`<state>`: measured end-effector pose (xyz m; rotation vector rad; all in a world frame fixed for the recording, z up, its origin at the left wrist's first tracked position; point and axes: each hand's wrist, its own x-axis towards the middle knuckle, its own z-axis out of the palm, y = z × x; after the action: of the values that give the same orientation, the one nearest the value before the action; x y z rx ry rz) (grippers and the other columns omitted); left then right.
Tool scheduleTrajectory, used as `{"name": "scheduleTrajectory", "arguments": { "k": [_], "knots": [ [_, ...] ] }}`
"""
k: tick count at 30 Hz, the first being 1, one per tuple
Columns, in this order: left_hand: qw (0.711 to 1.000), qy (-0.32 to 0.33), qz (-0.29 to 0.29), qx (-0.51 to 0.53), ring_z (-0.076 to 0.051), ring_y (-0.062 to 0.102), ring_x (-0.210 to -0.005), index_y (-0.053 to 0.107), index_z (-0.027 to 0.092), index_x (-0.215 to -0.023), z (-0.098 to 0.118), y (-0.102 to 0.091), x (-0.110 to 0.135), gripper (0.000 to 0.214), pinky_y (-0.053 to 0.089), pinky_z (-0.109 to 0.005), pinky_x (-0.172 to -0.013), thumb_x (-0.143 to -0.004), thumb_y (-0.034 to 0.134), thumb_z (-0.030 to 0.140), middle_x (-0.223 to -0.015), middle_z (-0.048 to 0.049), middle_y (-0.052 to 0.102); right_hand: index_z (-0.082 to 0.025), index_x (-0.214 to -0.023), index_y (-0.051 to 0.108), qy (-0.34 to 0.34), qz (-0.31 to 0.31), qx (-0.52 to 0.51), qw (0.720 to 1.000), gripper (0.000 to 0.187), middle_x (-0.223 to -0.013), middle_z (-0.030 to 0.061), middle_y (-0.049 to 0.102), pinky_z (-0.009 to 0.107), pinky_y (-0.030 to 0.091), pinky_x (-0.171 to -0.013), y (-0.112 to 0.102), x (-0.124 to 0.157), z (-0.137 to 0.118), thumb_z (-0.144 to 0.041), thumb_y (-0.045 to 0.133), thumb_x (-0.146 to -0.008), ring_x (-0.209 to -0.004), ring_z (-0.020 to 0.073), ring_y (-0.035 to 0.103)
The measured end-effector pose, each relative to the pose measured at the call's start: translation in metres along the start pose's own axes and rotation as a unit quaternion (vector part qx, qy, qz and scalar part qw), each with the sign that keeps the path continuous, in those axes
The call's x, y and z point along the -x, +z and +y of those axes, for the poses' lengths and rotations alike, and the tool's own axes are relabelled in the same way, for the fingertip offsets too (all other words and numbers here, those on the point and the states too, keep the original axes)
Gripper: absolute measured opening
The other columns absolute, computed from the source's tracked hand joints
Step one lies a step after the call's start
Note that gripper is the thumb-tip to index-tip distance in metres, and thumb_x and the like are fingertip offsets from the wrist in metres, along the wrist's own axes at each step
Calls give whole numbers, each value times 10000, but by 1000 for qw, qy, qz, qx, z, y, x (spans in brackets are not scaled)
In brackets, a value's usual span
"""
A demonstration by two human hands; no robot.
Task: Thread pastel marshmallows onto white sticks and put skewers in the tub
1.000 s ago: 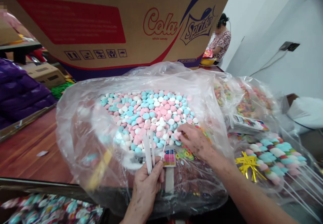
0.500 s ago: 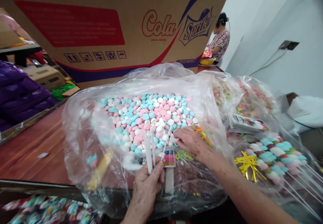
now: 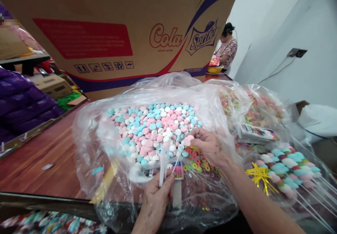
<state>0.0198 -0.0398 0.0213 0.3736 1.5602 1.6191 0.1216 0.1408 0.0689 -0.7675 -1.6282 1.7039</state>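
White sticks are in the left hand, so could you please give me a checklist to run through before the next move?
1. White sticks held in the left hand: ok.
2. Pink candy pinched in the right hand: ok.
3. One leaning stick spread from the others: ok.
4. Pink candy touching the leaning stick: not ok, they are apart.
5. Number of pieces pinched: cannot tell.
6. Ring candies visible beside the right hand: ok.

Pink, white and pale-blue candies [image 3: 152, 132] there; red-brown table [image 3: 63, 149], white sticks [image 3: 162, 167] near its front edge; yellow ties [image 3: 258, 174] off to the right; that brown carton [image 3: 142, 5] wears red and navy bands.
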Motion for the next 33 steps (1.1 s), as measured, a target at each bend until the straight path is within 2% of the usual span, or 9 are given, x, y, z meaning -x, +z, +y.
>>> {"name": "scheduleTrajectory", "arguments": {
  "k": [4,11,19,23,26,29,31,33],
  "knots": [
    [999,-3,-5,-52,-69,276,-376,725,144,-859,0,-1,2,477,154,-190,-376,-679,766,583,-421,56,471,-181,-827,652,38,-11,-82,996,217,-768,-1,686,277,494,-687,-2,-1,-1,-257,738,-643,-709,149,621],
    [997,0,-3,-82,-81,285,-387,738,155,-840,6,1,4,390,158,-196,-379,-719,747,526,-421,52,467,-186,-857,663,26,-28,-42,998,233,-792,-3,702,258,489,-655,-4,-2,-2,-272,740,-654,-697,136,622],
    [998,-1,7,-61,-83,276,-373,749,156,-806,8,3,4,382,162,-201,-377,-677,776,514,-408,60,452,-197,-930,669,-85,-66,93,990,142,-869,0,678,268,479,-723,-11,-3,2,-243,635,-800,-781,139,609],
    [997,2,13,-71,-90,297,-377,758,157,-796,8,3,4,384,182,-204,-379,-669,782,518,-410,57,451,-202,-943,682,-114,-77,147,979,152,-885,3,693,282,488,-758,-11,-3,3,-204,605,-813,-809,152,628],
    [995,7,9,-101,-88,288,-386,764,156,-828,8,3,4,385,173,-204,-380,-713,750,523,-417,57,441,-212,-948,701,-135,-87,209,965,167,-898,7,715,279,496,-758,-9,0,-3,-195,595,-820,-822,160,650],
    [993,13,-2,-115,-82,280,-399,763,156,-835,7,2,5,375,163,-201,-388,-744,727,518,-420,63,412,-224,-971,714,-183,-118,257,942,194,-965,13,731,291,493,-836,-8,3,-11,-181,574,-843,-897,164,667],
    [994,9,-1,-107,-81,289,-409,760,155,-841,6,1,5,388,170,-200,-393,-734,737,528,-430,61,423,-226,-980,719,-181,-132,260,939,189,-982,17,735,295,489,-855,-8,5,-15,-198,572,-865,-915,164,670],
    [996,5,-2,-87,-81,307,-416,755,149,-848,3,-2,4,423,192,-201,-402,-714,750,550,-440,57,437,-221,-969,722,-148,-126,226,954,157,-965,22,735,293,494,-834,-6,6,-17,-246,600,-875,-901,164,667]
  ]
}}
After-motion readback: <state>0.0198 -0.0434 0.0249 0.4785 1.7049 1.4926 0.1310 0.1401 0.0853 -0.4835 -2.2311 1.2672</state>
